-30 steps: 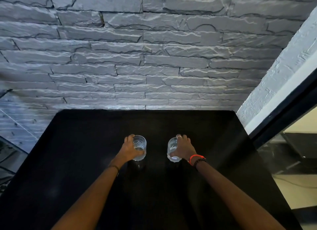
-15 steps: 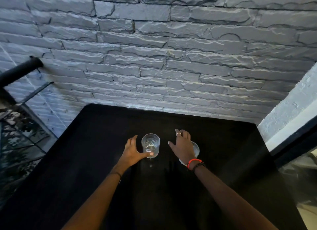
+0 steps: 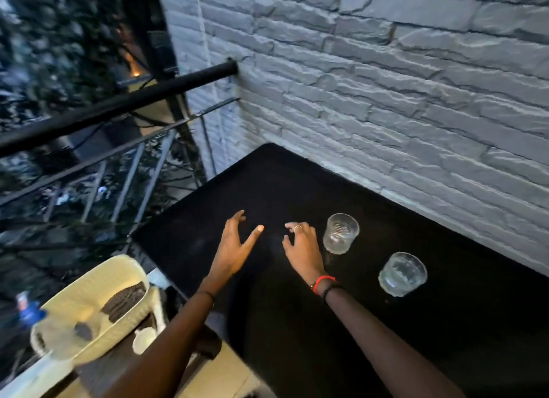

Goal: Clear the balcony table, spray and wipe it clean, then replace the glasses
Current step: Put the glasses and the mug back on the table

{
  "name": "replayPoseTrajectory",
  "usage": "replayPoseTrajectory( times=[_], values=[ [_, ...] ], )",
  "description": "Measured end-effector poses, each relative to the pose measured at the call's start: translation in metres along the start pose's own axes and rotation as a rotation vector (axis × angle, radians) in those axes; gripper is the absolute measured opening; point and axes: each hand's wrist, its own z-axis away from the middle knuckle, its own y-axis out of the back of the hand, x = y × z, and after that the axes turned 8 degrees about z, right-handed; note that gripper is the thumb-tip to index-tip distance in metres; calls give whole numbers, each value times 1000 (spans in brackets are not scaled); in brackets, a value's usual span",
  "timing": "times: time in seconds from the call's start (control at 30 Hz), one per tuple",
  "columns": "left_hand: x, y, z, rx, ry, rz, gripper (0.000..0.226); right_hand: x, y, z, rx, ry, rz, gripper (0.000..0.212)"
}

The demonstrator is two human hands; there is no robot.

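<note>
Two clear patterned glasses stand upright on the black table (image 3: 297, 174): one glass (image 3: 340, 233) near the middle, a second glass (image 3: 402, 273) to its right and nearer me. My right hand (image 3: 303, 246) hovers just left of the first glass, fingers spread, a ring on one finger, holding nothing. Further left, my left hand (image 3: 234, 243) is also spread wide over bare tabletop, empty. Neither hand touches a glass.
A grey stone wall (image 3: 386, 85) runs along the table's far side. A black metal railing (image 3: 113, 109) borders the left, with foliage beyond. Below left sits a cream woven chair (image 3: 98, 296) with a blurred spray bottle (image 3: 29, 311) beside it.
Both hands have let go of the glasses and moved left, fingers spread. The glasses stay on the table. The view has swung left, bringing the railing and chair into sight.
</note>
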Motion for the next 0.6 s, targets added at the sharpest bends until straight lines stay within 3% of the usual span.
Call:
replayPoseTrajectory(
  times=[0.33,0.6],
  values=[
    [-65,130,78,444,76,-32,51,-119,-80,43,-233,253,-133,26],
    [-165,201,154,301,205,-203,58,-202,-157,77,-372,269,-337,21]
  ],
)
